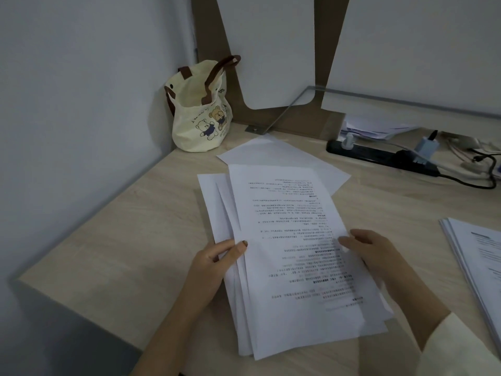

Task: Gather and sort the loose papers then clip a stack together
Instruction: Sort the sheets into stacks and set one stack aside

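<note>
on the desk (122,240), nearer the person than the bear-print tote bag (202,115) and a little to its right: one uneven bundle of printed sheets (292,253), edges fanned and not flush.
left hand (214,264): thumb on top, fingers beneath, pinching the bundle's left edge.
right hand (371,253): one digit lies on the top sheet at its right edge; whether the others curl under cannot be told.
orientation: long axis runs from the person away toward the tote bag's end of the desk, far end leaning slightly left. print reads upside down from here (heading end nearest the person).
handling note, as judgement: hold loosely at both long edges, stand the bundle on a short edge and tap until square before any clip goes on. a tight pinch would lock in the fanning.
also present: blank sheet (276,153) between bundle and tote bag.
</note>
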The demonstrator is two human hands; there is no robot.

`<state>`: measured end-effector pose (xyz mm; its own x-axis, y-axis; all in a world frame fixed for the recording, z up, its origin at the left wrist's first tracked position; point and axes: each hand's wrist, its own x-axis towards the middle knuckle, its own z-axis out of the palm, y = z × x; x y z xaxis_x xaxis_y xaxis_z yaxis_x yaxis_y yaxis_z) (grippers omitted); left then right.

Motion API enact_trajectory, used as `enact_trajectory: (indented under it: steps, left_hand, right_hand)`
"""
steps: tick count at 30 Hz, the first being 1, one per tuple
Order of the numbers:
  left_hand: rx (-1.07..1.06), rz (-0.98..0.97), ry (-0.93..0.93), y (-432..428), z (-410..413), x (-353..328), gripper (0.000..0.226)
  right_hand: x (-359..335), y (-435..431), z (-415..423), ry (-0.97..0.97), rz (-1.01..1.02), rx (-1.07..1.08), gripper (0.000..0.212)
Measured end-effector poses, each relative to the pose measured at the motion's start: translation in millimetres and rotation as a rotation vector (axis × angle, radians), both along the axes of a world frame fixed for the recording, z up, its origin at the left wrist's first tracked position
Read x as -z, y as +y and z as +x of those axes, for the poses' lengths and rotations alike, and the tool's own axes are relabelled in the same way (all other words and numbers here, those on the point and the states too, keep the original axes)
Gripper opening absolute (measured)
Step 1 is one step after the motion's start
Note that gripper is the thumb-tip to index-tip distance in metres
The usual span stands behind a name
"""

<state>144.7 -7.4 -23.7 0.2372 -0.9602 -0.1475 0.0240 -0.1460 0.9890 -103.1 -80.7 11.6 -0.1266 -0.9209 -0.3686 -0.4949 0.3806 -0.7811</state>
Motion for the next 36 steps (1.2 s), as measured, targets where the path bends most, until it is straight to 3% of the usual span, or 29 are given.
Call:
enact_trajectory:
  steps: [3,9,12,16,19,25,31,34,36]
  left_hand:
    - [-0.002,-0.003,0.032,2,1,-2,0.014]
    - [-0.024,-0.006,0.047,1,1,-2,0.021]
    - [-0.033,0.05,-0.038,-4,0,0,0.029]
    - [0.051,0.02,-0.281,-9,4,4,0.022]
    - [0.081,0.046,-0.286,-11,8,5,0.018]
    - [0.073,0.047,-0.297,-11,15,7,0.019]
    - [0.02,0.123,-0.123,-16,31,-2,0.032]
    - [0.004,0.239,-0.001,-24,30,-8,0.025]
    - [0.007,0.295,-0.012,-28,26,-10,0.036]
  right_hand:
    - [-2,-5,0,-0.171,0.05,-0.042,0.031]
    - [-5,-3,-4,-0.295,0.0,-0.078,0.021]
    - [-7,-14,-12,-0.136,-0.001,-0.041,0.022]
    - [-12,-33,-25,0.164,0.062,-0.1,0.016]
    - [-15,-45,-33,0.292,0.119,-0.16,0.011]
    - [-16,-59,-39,0.45,0.044,-0.26,0.016]
    - [-18,-64,-24,0.845,-0.3,-0.61,0.017]
    - [-19,-62,-2,0.897,-0.533,-0.702,0.017]
    - [-10,-59,18,0.926,-0.778,-0.746,0.018]
